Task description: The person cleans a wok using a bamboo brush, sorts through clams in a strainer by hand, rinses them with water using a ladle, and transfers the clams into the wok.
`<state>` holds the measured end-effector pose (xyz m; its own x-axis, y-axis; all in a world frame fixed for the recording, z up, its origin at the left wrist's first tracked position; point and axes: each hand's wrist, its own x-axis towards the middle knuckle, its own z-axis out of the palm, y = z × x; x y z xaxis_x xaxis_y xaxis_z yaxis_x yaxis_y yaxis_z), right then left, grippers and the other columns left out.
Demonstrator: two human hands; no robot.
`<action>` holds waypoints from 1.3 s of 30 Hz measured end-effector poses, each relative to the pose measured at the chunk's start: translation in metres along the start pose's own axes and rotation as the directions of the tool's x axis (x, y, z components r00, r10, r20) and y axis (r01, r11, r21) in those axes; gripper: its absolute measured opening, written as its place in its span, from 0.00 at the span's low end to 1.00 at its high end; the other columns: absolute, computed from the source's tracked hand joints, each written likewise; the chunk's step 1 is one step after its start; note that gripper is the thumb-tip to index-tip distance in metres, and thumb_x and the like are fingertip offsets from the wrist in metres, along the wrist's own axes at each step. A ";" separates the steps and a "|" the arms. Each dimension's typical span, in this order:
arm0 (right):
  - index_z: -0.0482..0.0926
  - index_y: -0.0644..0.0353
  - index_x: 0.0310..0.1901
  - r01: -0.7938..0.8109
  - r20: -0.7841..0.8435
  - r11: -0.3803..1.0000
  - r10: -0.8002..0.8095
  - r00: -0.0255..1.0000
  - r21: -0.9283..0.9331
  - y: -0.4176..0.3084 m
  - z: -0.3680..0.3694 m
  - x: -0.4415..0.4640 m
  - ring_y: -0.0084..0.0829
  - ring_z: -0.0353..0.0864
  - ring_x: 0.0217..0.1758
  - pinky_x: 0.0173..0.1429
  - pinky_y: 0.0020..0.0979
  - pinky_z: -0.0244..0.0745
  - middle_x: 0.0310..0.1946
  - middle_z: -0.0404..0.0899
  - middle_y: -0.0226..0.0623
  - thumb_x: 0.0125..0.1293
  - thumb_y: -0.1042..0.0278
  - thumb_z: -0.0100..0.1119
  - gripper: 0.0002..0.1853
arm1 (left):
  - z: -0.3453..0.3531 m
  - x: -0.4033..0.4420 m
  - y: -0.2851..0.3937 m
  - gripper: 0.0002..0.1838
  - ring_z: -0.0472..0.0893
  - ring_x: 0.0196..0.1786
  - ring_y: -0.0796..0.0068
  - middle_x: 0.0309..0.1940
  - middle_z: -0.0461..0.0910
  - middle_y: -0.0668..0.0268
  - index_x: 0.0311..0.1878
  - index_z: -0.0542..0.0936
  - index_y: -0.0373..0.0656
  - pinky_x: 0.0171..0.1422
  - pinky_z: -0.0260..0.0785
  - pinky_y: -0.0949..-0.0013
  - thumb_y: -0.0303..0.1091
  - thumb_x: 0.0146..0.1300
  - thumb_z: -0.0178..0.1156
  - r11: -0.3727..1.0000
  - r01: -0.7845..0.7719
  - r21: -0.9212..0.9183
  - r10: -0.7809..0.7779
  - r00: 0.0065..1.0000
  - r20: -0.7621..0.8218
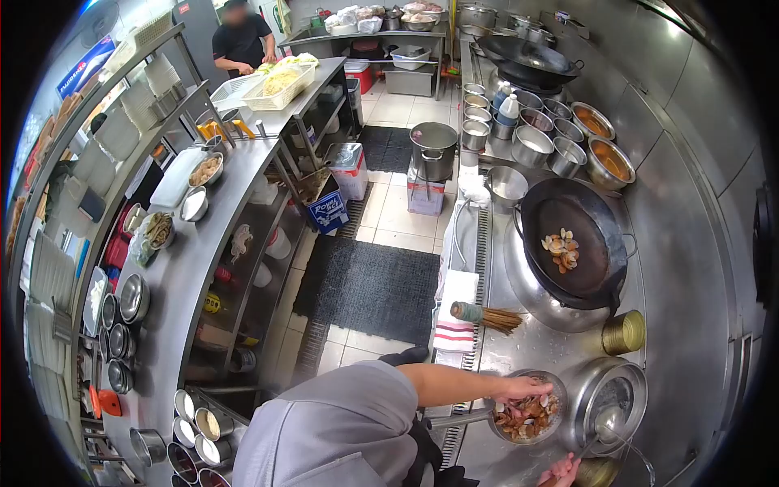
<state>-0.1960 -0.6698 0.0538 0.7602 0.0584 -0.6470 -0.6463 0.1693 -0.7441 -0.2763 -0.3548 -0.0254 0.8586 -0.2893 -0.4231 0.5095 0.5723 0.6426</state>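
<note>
Right hand was closed round a ladle, left hand lay over clams in the strainer, hold unclear, while more clams sat in the wok: work seemingly partway, the strainer's share left.

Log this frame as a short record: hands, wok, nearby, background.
left hand: at the shellfish in a long-handled metal container; grip unclear
right hand: holding a ladle, its bowl over a round metal pot
wok: a small pile of clams inside
nearby: bundled brush, gold-coloured tin
background: person in black at the far counter
</note>
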 end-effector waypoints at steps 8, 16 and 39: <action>0.73 0.58 0.62 -0.021 0.034 0.998 0.023 0.999 -0.056 -0.018 0.016 -0.137 0.34 0.73 0.27 0.29 0.34 0.68 0.33 0.76 0.38 0.76 0.50 0.59 0.23 | 0.019 0.054 -0.014 0.31 0.78 0.31 0.71 0.37 0.76 0.66 0.42 0.79 0.45 0.31 0.78 0.66 0.69 0.65 0.63 0.993 -0.040 0.113 0.077 0.936 -0.342; 0.71 0.51 0.62 0.002 -0.035 0.971 -0.010 0.999 -0.238 0.030 0.019 -0.217 0.20 0.65 0.20 0.19 0.21 0.56 0.27 0.72 0.28 0.79 0.54 0.56 0.17 | 0.062 0.089 -0.016 0.28 0.76 0.22 0.70 0.21 0.76 0.66 0.37 0.84 0.45 0.26 0.72 0.62 0.65 0.65 0.65 0.999 -0.020 0.030 0.032 0.854 -0.519; 0.67 0.76 0.67 0.267 -0.169 0.413 -0.761 0.626 -0.871 0.201 -0.019 -0.146 0.59 0.84 0.48 0.54 0.47 0.76 0.49 0.82 0.66 0.80 0.62 0.54 0.25 | -0.026 0.100 0.205 0.25 0.81 0.31 0.70 0.36 0.80 0.66 0.44 0.75 0.50 0.32 0.81 0.62 0.64 0.68 0.63 0.936 -0.340 -0.089 0.297 0.902 -0.313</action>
<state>-0.4383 -0.6630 -0.0047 0.9569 -0.2584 0.1328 -0.1217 -0.7714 -0.6246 -0.0870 -0.2465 0.0476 0.9083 0.1495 -0.3907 0.1805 0.7026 0.6883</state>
